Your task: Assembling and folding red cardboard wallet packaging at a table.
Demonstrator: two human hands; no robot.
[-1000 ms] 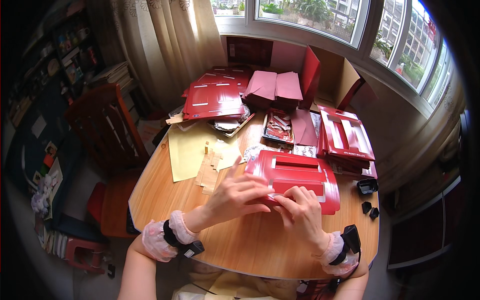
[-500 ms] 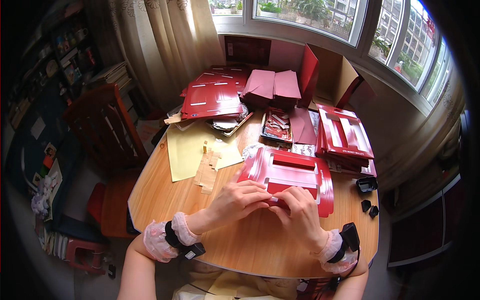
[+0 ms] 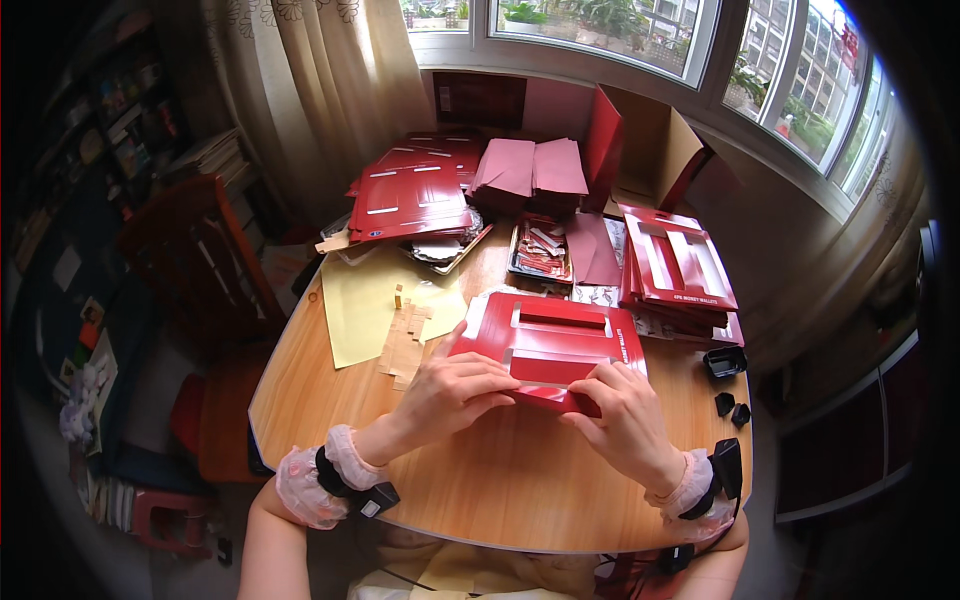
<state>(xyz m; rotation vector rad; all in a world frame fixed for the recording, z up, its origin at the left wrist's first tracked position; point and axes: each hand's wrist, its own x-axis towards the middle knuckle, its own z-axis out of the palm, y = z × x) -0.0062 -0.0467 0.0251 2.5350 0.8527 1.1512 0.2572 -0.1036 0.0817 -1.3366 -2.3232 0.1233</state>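
In front of me a glossy red cardboard sheet (image 3: pixel 560 362) with cut-out windows and a folded strip lies at a slight tilt on the table. Its near edge is between my two hands. My left hand (image 3: pixel 452 392) pinches that edge at the left, with the index finger stretched along the card's side. At the edge's right part, the thumb and fingers of my right hand (image 3: pixel 618 412) are closed on the card. My fingers partly cover the near flap.
Red cards are stacked at right (image 3: pixel 682 260) and back left (image 3: pixel 412 200). Pink envelopes (image 3: pixel 530 168), a tray of small red-and-white pieces (image 3: pixel 540 250) and an open carton (image 3: pixel 645 150) stand behind. Yellow paper (image 3: pixel 350 310) with tan strips (image 3: pixel 404 345) lies left; a black container (image 3: pixel 724 362) sits right.
My right hand has slid right along the near edge, away from my left hand. The left hand has moved slightly left. The whole view has shifted a little.
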